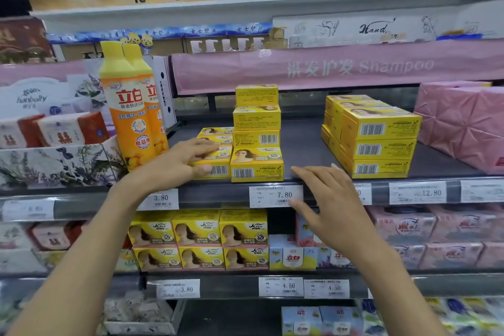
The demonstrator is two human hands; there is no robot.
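Observation:
My left hand (178, 162) grips a low yellow soap box (215, 165) at the front of the dark shelf (305, 144), fingers over its top and thumb against its barcode face. Right beside that box rises a tall stack of yellow soap boxes (257, 133). My right hand (326, 200) hovers with straight fingers in front of the shelf edge, just right of the 7.80 price tag (275, 196), holding nothing. A second block of yellow boxes (373, 136) stands further right on the same shelf.
Two orange detergent bottles (131, 106) stand left of my left hand. Pink wrapped packs (463, 123) fill the shelf's right end. Below are more yellow boxes (199, 240) and blue-white soap packs (293, 256). A pink shampoo banner (327, 68) hangs above.

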